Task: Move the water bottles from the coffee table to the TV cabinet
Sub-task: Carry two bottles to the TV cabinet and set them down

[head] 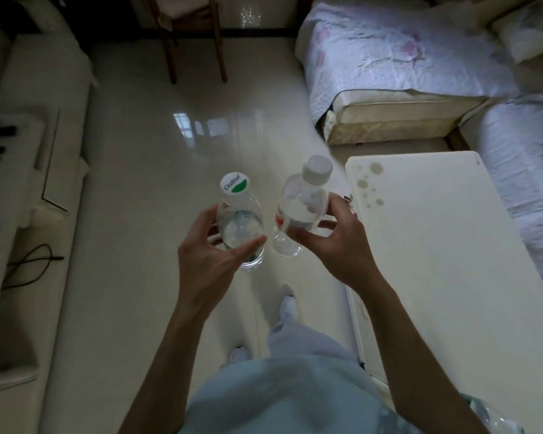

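Glossy pale floor tiles (157, 170) run between a white table (445, 245) on the right, its far left corner spotted with stains, and a low white TV cabinet (29, 158) on the left. Both clear bottles are carried above the floor, touching: the left hand (207, 258) grips the green-capped bottle (237, 214), the right hand (336, 242) the grey-capped bottle (301, 208), tilted.

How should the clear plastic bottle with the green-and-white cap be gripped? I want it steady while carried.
Grip the clear plastic bottle with the green-and-white cap around its round mid-body from its left side, as the left hand does; it stands upright, so the fingers wrap it.
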Motion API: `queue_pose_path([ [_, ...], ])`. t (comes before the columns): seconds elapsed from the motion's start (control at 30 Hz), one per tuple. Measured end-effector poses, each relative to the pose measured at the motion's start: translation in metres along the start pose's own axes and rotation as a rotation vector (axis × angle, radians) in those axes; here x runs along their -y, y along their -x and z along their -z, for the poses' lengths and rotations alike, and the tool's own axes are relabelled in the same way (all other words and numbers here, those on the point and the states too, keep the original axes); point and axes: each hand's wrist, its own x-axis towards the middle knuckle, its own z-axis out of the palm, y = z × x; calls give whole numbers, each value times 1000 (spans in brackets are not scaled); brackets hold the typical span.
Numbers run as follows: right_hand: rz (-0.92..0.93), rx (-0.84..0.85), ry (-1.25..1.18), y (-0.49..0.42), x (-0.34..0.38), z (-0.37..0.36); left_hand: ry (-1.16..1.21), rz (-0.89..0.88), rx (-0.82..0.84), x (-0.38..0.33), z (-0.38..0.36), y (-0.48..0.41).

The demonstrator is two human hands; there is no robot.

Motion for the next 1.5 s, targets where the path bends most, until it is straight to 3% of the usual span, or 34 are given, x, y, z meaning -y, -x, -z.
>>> queue_pose_path([
  [0.57,102,199,-32,-148,0,33,29,36,-196,-51,-58,-96],
  [0.9,125,312,38,-211,19,-37,70,93,-282,-27,1,-166],
  [1.5,117,253,82,-375,112,-160,55,23,-225,-22,128,-361],
])
